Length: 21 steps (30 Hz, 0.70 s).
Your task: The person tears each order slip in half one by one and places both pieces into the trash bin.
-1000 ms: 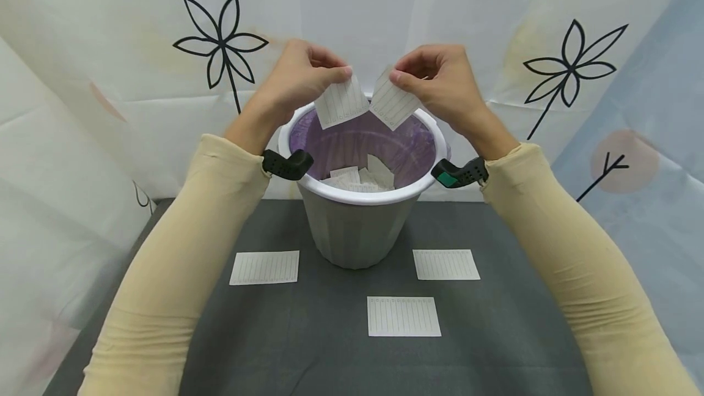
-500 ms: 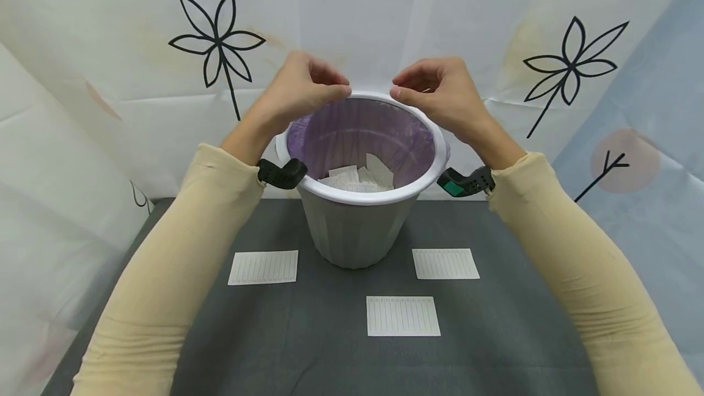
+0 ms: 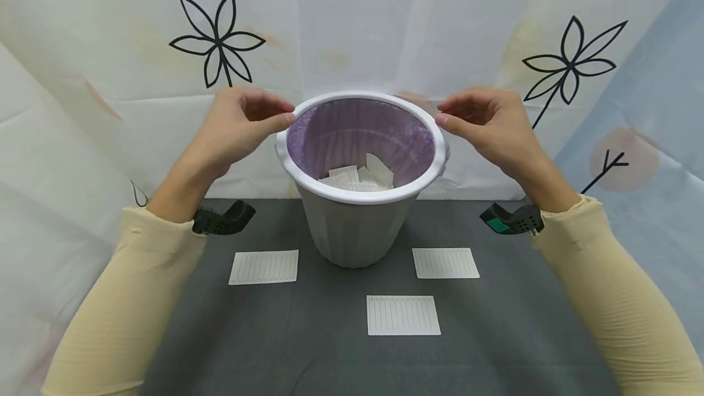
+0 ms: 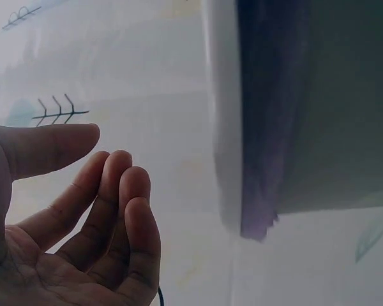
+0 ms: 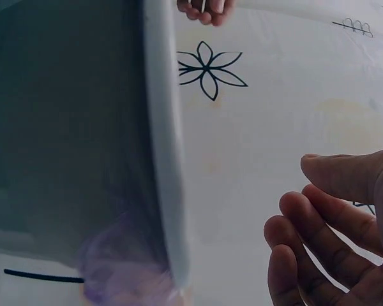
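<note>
A grey trash bin [image 3: 354, 231] with a white rim and a purple liner [image 3: 357, 133] stands upright at the back of the table. Several torn paper pieces [image 3: 363, 179] lie inside it. My left hand [image 3: 239, 124] is at the bin's left side, its fingers loosely bent and holding nothing. On the other side my right hand [image 3: 489, 121] is likewise bare, fingertips near the rim. Both wrist views show a gap between thumb and fingers, with the bin rim [image 4: 223, 127] beside the left hand and the liner's edge [image 5: 127, 261] hanging below the rim near the right.
Three lined paper cards lie flat on the dark grey tablecloth [image 3: 308, 347]: a left card [image 3: 264, 267], a right card [image 3: 446, 263] and a front card [image 3: 403, 315]. A white curtain [image 3: 352, 23] with flower drawings hangs close behind the bin.
One second ago each hand pinched a torn paper piece above the bin. Both pieces have left the fingers, and the hands have since spread apart and lowered to either side of the bin.
</note>
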### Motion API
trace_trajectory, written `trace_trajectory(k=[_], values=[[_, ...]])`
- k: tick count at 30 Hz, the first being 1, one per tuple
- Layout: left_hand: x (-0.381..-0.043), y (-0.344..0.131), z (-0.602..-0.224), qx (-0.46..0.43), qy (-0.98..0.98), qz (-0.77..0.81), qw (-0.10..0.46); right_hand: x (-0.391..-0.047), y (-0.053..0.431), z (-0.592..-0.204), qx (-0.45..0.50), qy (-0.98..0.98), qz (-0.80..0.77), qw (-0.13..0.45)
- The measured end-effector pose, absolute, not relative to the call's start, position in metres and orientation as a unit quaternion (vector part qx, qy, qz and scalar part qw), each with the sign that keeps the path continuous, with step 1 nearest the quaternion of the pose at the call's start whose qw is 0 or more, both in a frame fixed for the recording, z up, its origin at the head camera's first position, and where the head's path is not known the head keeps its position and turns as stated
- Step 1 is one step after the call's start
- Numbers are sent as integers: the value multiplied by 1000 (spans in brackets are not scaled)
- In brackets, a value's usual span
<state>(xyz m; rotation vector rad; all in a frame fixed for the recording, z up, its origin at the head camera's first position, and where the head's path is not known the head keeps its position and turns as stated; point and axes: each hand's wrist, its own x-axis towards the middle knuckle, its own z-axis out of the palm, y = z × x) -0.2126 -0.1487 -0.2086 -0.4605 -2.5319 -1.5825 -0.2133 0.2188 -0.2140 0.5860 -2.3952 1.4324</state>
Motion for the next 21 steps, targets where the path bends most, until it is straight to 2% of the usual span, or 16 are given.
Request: trace_trajectory(k=[10, 21], values=[[-175, -181, -246, -163, -813, -548, 106, -186, 242, -253, 221, -839, 470, 163], [-143, -186, -313, -147, -809, -562, 94, -155, 246, -318, 212, -834, 492, 129]])
